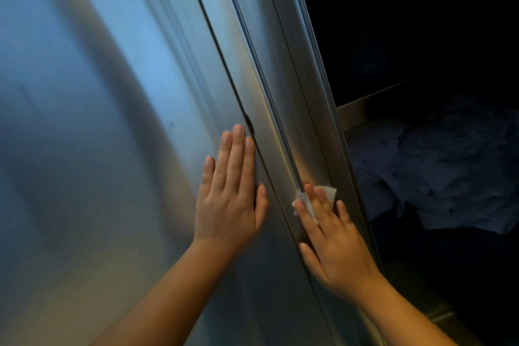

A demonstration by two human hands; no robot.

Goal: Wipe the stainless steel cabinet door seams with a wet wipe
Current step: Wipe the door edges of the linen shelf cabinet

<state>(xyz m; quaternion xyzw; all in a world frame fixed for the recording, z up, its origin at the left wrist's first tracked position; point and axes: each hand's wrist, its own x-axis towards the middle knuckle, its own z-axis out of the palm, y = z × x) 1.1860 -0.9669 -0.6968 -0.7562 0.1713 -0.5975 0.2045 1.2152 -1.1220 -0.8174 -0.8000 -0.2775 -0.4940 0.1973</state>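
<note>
Right hand lay flat, fingers straight, pressing white wet wipe against door-edge seam. Left hand rested flat-palmed on cabinet door, holding nothing. Dark crumpled cloth lay inside, right of door.

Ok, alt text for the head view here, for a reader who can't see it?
The person's right hand presses a small white wet wipe with straight fingers against the edge strip of a brushed stainless steel cabinet door, beside a dark seam. The left hand lies flat on the door panel.
</note>
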